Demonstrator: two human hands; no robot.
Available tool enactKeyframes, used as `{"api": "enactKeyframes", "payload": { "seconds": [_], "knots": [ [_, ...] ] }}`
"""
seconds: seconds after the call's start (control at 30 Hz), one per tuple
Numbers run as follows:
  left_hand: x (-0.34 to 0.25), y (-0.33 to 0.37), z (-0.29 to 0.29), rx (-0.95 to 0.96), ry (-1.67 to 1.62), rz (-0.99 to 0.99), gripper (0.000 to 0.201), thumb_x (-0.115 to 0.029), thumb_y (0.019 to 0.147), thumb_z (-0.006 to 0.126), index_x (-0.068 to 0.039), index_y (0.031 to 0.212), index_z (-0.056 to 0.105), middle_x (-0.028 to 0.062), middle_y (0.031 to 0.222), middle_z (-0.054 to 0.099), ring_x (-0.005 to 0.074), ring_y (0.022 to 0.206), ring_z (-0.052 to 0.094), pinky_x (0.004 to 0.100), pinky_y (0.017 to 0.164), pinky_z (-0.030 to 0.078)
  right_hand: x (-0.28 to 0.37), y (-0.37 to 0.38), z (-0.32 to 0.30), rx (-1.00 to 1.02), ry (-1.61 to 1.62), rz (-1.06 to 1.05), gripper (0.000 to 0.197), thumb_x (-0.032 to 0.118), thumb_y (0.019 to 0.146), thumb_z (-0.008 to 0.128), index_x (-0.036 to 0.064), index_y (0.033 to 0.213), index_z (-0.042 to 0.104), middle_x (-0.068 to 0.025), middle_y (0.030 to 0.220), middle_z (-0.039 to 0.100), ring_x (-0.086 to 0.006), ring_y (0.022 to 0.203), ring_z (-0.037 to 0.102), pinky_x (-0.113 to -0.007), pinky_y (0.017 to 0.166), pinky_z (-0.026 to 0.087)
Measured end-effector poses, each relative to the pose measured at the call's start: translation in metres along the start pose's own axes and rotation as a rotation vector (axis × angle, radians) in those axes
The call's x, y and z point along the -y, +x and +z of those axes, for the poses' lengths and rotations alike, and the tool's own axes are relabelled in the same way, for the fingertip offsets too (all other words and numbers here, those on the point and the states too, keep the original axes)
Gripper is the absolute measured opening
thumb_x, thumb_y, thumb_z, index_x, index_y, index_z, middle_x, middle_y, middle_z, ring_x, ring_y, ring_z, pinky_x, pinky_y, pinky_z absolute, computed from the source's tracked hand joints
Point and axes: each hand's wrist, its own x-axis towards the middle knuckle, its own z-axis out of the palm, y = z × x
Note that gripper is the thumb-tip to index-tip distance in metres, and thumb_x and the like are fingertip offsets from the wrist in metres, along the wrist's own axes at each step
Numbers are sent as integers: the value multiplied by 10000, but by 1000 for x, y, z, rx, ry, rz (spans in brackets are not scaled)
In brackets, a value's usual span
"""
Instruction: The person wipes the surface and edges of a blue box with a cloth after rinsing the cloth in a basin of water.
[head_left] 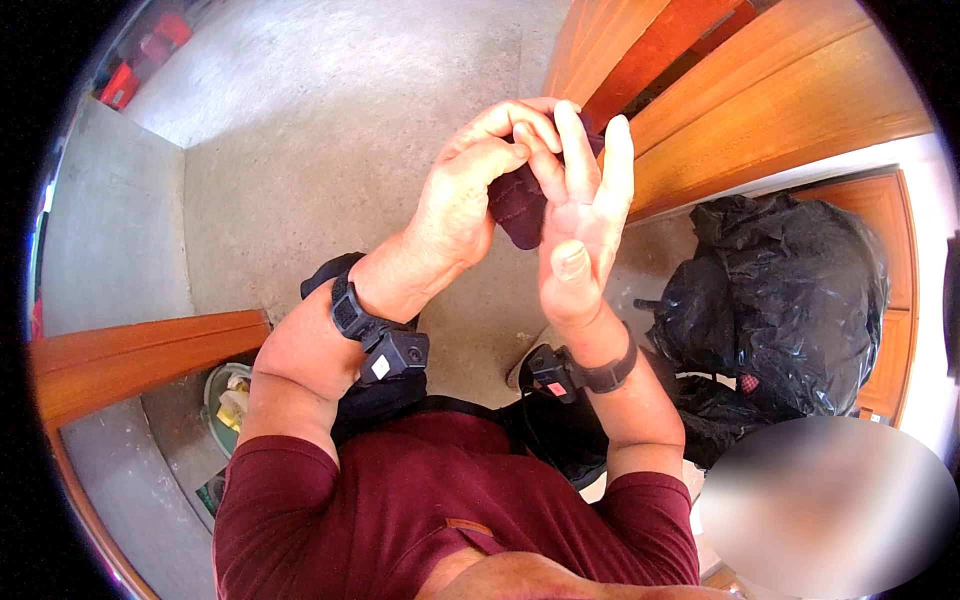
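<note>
Maroon short-sleeved shirt (370, 520), black wrist straps (611, 374).

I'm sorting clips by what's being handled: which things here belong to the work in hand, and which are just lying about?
In hand:
- dark cloth, held by the left hand
- right hand, open, at the cloth

Lying about:
- black plastic, right
- green bin, left
- red things, far upper left, too small to identify
</note>
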Motion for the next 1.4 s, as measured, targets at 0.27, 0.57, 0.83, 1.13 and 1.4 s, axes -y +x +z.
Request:
{"api": "enactKeyframes", "payload": {
  "seconds": [0.27, 0.57, 0.83, 1.13, 1.4],
  "knots": [
    [-3, -6, 1, -63, 28, 7, 202, -73, 835, 454, -30, 971, 596, 27, 1077, 591, 120, 954, 531, 266, 867, 407, 0, 1, 9, -6, 19, 30, 1040, 492, 826, 624, -6, 1452, -43, -246, 1474, 215, -374, 1306, 358, -440, 1091, 256],
    [12, 8, -11, 0, 45, -28, 180, -161, 856, 491, -53, 979, 566, 42, 984, 577, 169, 994, 519, 317, 920, 381, 6, 10, -13, 64, -213, -188, 761, 477, 881, 524, -14, 1404, 271, -228, 1431, 298, -346, 1326, 302, -436, 1095, 220],
    [58, 19, -13, 179, -182, -455, 474, -187, 843, 455, -38, 1293, 463, 145, 1328, 461, 311, 1224, 447, 448, 1021, 374, 88, -45, -18, -363, -218, -43, 690, -45, 797, 591, 32, 1397, 260, -172, 1295, 434, -199, 1141, 545, -322, 976, 410],
    [2, 19, 71, 23, -88, -573, 476, -272, 918, 472, 0, 1308, 462, 153, 1314, 501, 313, 1206, 475, 463, 1033, 370, 235, -196, 69, -1090, -893, -68, 198, -123, 807, 501, 6, 928, 590, -43, 865, 589, -113, 760, 626, -226, 683, 497],
    [76, 42, 43, 87, -276, -708, 438, -195, 858, 656, 59, 1189, 526, 158, 1226, 558, 298, 1136, 517, 431, 1009, 398, 243, -310, 97, -1445, -908, -31, 187, -112, 778, 446, 14, 865, 552, -30, 755, 555, -102, 660, 575, -237, 597, 463]
  ]
}}
